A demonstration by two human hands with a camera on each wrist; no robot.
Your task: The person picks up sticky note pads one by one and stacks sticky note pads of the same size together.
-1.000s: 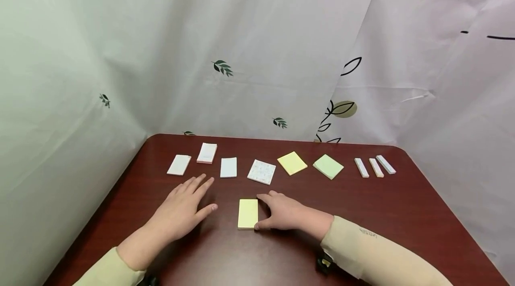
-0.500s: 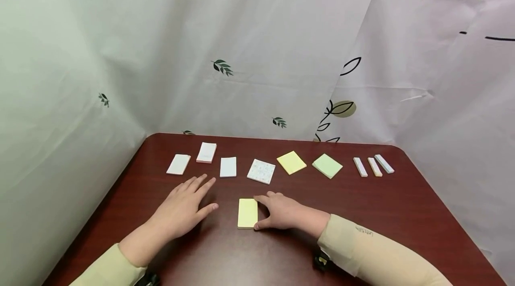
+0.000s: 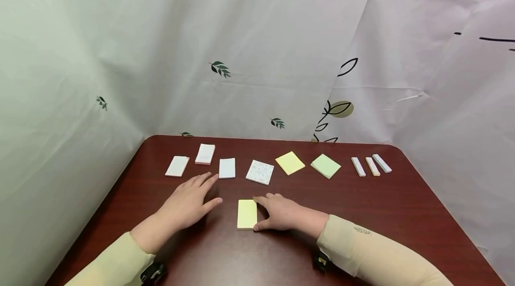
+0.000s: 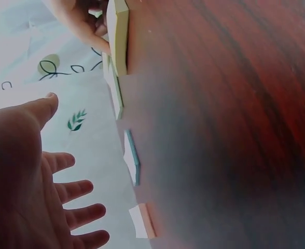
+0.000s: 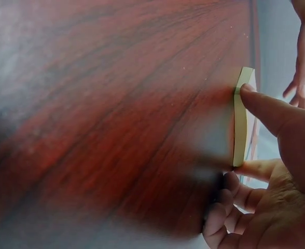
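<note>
A yellow sticky note pad point(image 3: 247, 214) lies in the middle of the dark red table, its long side pointing away from me. My right hand point(image 3: 280, 213) grips its right side, thumb at the near corner and index finger at the far one. In the right wrist view the pad's thick edge point(image 5: 240, 122) spans between thumb and index finger, the other fingers curled below. My left hand point(image 3: 186, 203) hovers left of the pad with fingers spread and nothing in them. Its fingertips come near a small white pad point(image 3: 227, 168).
Along the back lie two more white pads point(image 3: 177, 166), a patterned square pad point(image 3: 259, 172), a yellow square pad point(image 3: 290, 163) and a green one point(image 3: 326, 166). Three narrow pale strips point(image 3: 372, 166) lie at the right. A white curtain point(image 3: 257, 53) hangs behind the table.
My left hand has moved slightly to the right, closer to the yellow pad. The right hand keeps its grip, and the pad stays in place.
</note>
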